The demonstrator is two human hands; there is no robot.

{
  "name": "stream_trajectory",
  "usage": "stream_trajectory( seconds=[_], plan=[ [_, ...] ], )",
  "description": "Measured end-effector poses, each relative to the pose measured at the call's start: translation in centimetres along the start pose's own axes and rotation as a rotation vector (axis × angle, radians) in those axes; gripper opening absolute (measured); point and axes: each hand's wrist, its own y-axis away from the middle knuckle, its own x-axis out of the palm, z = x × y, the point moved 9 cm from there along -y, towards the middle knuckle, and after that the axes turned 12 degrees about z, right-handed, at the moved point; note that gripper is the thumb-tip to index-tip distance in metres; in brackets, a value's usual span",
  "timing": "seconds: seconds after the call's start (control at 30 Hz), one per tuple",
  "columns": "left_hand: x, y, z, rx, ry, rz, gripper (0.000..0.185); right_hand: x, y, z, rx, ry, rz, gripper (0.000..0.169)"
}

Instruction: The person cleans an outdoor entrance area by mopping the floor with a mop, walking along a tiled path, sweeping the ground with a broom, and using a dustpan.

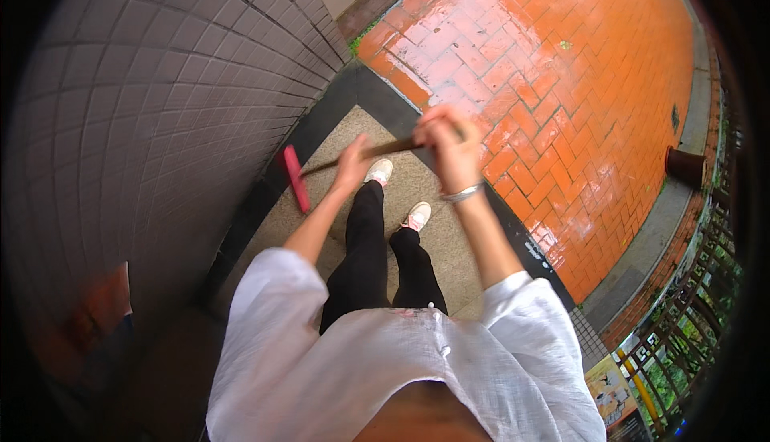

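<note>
Both my hands grip a long brown handle (391, 147) that slants across in front of me. My right hand (448, 141), blurred and wearing a silver bracelet at the wrist, closes around its upper right end. Lower down, my left hand (354, 162) wraps the shaft. At the far end a narrow red head (295, 178) of a broom or floor squeegee is at the border of dark stone and beige floor, near the tiled wall. Blur hides whether it has bristles or a blade, and whether it touches the floor.
A grey tiled wall (198, 93) rises on the left. Beige stone floor (448, 243) lies under my white shoes (416, 216), edged by a black border (394, 93). Beyond are wet orange paving bricks (559, 117), a brown pot (686, 166) and a metal fence (692, 309).
</note>
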Motion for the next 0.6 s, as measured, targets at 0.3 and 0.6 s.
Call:
stream_trajectory(
  seconds=[0.3, 0.6],
  plan=[
    [2.8, -22.6, -20.6, 0.662, 0.145, -0.017, 0.016, -1.4, -2.5, 15.5, -0.361, 0.691, -0.175, 0.008],
    [7.5, -5.9, -24.7, 0.574, -0.242, 0.251, 0.021, -5.8, 16.1, 16.3, -0.411, 0.103, -0.550, 0.012]
  ],
)
